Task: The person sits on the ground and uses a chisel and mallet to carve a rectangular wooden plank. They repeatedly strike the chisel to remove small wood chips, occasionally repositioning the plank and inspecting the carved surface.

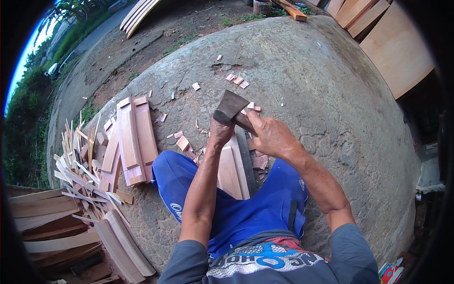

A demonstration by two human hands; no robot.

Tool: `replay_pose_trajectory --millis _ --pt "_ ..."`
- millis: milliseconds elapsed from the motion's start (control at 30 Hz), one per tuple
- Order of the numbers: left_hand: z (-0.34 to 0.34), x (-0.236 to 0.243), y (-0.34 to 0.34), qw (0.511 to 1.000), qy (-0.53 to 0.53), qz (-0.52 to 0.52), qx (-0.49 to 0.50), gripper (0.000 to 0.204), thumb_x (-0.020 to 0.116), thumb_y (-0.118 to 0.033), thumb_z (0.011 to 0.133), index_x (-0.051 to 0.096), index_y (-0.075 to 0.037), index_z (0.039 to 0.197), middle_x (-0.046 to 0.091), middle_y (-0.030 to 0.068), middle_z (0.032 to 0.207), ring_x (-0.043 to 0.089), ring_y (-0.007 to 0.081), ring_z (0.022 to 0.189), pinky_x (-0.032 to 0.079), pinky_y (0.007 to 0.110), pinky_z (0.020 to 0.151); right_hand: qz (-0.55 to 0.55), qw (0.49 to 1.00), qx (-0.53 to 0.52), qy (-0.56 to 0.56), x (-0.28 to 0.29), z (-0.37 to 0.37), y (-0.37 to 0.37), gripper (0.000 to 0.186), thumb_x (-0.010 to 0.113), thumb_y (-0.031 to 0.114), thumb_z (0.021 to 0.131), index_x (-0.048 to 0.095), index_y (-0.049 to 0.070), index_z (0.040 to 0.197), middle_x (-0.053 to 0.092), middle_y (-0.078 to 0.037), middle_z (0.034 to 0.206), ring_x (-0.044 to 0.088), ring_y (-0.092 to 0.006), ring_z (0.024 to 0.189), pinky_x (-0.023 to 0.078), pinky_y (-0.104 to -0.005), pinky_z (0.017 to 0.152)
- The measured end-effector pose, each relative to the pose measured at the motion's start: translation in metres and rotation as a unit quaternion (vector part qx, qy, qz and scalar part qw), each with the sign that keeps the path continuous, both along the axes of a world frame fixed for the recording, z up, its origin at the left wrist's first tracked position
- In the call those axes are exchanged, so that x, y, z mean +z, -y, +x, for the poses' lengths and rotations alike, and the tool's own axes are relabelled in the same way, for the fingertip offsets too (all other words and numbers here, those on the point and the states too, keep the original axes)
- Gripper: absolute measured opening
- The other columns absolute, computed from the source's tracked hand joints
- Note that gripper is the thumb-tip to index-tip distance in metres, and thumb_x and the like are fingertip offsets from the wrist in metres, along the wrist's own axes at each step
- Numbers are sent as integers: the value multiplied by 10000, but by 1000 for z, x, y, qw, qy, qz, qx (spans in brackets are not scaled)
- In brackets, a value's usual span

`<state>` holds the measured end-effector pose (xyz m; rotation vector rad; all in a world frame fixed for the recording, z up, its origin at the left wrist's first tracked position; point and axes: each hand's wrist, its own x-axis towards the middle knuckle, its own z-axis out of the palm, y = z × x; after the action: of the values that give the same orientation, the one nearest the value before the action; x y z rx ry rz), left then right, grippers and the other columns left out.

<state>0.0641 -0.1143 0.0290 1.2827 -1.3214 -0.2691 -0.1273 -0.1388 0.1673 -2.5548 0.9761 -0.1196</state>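
Observation:
My right hand (274, 136) is closed around the handle of a hatchet (231, 105), whose dark, worn metal head is raised in front of my left hand. My left hand (221, 132) grips the upper end of a pale pinkish wooden board (231, 170) between my knees; the hatchet head hides most of its fingers. Along the board's right side runs a dark grey strip (245, 163) that I cannot identify. Small chopped wood pieces (183, 143) lie around the board and beyond my hands.
Left of my knee, several curved boards (135, 137) are stacked beside a heap of thin offcuts (80, 165). More curved wood pieces (47, 213) fill the lower left. I sit on a rough concrete surface (340, 118). Large wooden panels (397, 52) lean at the upper right.

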Motion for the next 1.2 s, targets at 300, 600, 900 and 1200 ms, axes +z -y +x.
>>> replay_pose_trajectory --millis 300,600,900,1200 --pt "46 30 -30 970 -222 97 9 367 698 -221 1021 552 -100 707 531 -19 600 486 71 520 395 271 501 135 962 -66 230 -9 -17 -32 500 725 121 875 537 38 1332 730 -242 1005 752 -392 963 573 -462 802" --pt "38 -3 -23 980 -150 124 35 371 759 -241 962 540 -67 718 499 -10 630 454 79 604 399 299 543 116 957 -51 260 -10 -22 -37 477 743 136 885 561 12 1308 733 -233 1003 759 -369 942 574 -448 811" --pt "26 -17 -25 998 -69 0 3 207 766 -153 862 763 -56 1045 769 95 921 734 215 872 574 363 787 -128 920 38 369 44 6 -44 497 659 -3 859 457 11 1313 702 -198 864 739 -430 801 576 -482 611" --pt "36 -1 -45 989 -140 16 44 221 692 -246 1025 654 -53 924 661 33 791 626 177 700 524 344 668 41 991 -2 130 -13 3 -34 371 667 61 846 485 26 1167 697 -264 908 703 -474 906 546 -568 773"
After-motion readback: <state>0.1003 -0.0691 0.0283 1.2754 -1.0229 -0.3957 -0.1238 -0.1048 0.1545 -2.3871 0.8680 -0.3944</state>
